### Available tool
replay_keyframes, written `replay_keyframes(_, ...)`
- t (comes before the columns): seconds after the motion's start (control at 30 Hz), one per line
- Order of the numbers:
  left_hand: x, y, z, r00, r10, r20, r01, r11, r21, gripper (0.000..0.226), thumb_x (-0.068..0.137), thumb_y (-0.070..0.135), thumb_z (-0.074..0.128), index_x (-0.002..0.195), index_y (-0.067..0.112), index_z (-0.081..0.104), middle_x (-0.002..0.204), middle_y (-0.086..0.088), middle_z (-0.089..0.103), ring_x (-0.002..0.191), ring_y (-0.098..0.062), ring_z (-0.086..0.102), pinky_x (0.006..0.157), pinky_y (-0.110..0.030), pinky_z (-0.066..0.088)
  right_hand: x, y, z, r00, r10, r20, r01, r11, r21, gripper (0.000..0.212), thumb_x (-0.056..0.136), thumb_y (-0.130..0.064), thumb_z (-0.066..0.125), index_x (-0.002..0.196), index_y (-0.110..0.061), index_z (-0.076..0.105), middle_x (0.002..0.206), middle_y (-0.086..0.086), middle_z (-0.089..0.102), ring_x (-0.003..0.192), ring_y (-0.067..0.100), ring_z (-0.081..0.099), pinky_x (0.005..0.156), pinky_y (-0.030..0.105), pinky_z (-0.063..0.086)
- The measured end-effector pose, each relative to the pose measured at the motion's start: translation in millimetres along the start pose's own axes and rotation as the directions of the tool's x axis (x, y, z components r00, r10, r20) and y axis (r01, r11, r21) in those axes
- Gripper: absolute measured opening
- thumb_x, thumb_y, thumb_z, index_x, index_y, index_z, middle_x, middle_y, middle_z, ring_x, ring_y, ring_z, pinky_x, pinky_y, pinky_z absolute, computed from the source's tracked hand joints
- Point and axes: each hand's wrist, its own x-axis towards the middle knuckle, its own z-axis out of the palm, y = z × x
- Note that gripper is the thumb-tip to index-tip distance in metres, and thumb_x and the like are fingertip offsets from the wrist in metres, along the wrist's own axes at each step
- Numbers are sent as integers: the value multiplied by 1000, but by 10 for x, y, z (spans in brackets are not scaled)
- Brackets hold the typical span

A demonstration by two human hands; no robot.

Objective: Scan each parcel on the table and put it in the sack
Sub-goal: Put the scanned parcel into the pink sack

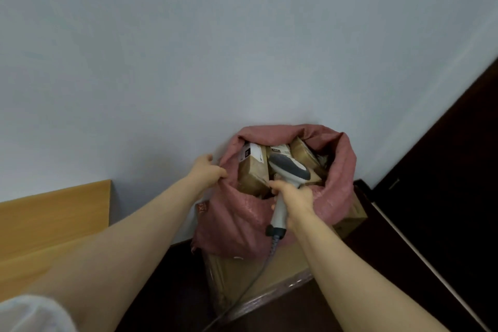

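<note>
Bagging step: parcels (252,175) stacked inside pink sack (237,221) at 12 o'clock, left hand (207,170) gripping its rim at 9 o'clock, right hand (295,198) clamped on barcode scanner (291,167) over the opening; next, probably, fetch another parcel from counter (54,213), 8 o'clock.

A plain pale grey wall (242,35) fills the view. Below it lies a light wooden tabletop (54,218). Right of it stands a dark brown panel (444,170).

We note soft, even, rather dim light with weak shadows and no glare. Wide-angle bending shows at the edges; the wall (242,35) looks flat grey, detail slightly soft throughout.
</note>
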Motion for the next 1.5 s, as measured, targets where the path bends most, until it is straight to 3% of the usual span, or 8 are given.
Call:
replay_keyframes(0.13, -496, -180, -182, 996, 38, -83, -22, 981, 192, 81, 87, 31, 67, 149, 4, 22, 147, -17, 37, 130, -35, 43, 106, -46, 41, -538, 116, -137, 990, -10, 140, 3, 999, 49, 10, 81, -4, 72, 85, 0, 64, 61, 10, 60, 48, 18, 53, 45, 26, 45)
replay_keyframes(0.27, -1223, -469, -341, 988, 97, -122, -51, 940, 336, 71, 93, 33, 59, 148, 2, 27, 153, -13, 30, 138, -29, 34, 111, -36, 32, -1153, 469, -298, 949, -36, 314, 21, 998, 54, 7, 85, -7, 70, 85, -3, 64, 53, 7, 61, 42, 15, 54, 44, 24, 46)
replay_keyframes(0.5, -2458, -1500, -885, 980, 18, -198, 110, 779, 618, 64, 93, 41, 55, 146, 12, 32, 142, -10, 46, 121, -29, 51, 95, -37, 47, -2247, 1439, -189, 850, 17, 526, -3, 1000, -27, 9, 85, -7, 72, 81, -7, 64, 57, 7, 61, 46, 15, 54, 48, 27, 47)
replay_keyframes(0.6, -2926, -1876, -1335, 953, -39, -302, 224, 761, 608, 67, 92, 45, 53, 148, 17, 29, 135, -7, 52, 106, -26, 59, 85, -38, 52, -2761, 1678, 73, 770, 50, 636, 17, 995, -98, 11, 86, -7, 71, 79, -7, 63, 55, 8, 60, 45, 17, 55, 48, 27, 48)
replay_keyframes(0.9, -4131, -2782, -2969, 809, -142, -570, 431, 803, 412, 71, 93, 47, 52, 148, 10, 26, 147, -9, 38, 127, -27, 46, 99, -39, 45, -4302, 2044, 1285, 514, 28, 857, 160, 979, -127, 12, 89, -10, 69, 78, -7, 63, 56, 9, 59, 46, 21, 52, 49, 30, 45)
replay_keyframes(1.13, -5202, -3675, -4496, 663, -267, -699, 525, 832, 181, 71, 93, 45, 54, 147, 8, 25, 148, -10, 37, 130, -27, 42, 100, -36, 42, -5769, 2832, 2602, 396, 159, 904, 111, 970, -219, 13, 87, -7, 70, 76, -5, 63, 56, 10, 56, 45, 18, 50, 46, 26, 44)
replay_keyframes(1.3, -5726, -4218, -5493, 563, -336, -755, 591, 802, 84, 67, 93, 44, 53, 145, 9, 29, 145, -10, 41, 124, -26, 47, 89, -32, 43, -6582, 3237, 3329, 312, 228, 922, 151, 946, -285, 14, 86, -9, 70, 75, -6, 63, 56, 10, 57, 43, 17, 48, 45, 26, 43)
replay_keyframes(1.5, -5877, -4722, -6258, 515, -382, -767, 579, 815, -17, 63, 86, 45, 58, 137, 12, 41, 135, -6, 52, 115, -25, 54, 87, -33, 48, -6964, 3473, 4077, 275, 266, 924, 197, 925, -325, 14, 86, -8, 70, 75, -6, 61, 57, 10, 58, 43, 16, 49, 45, 24, 44)
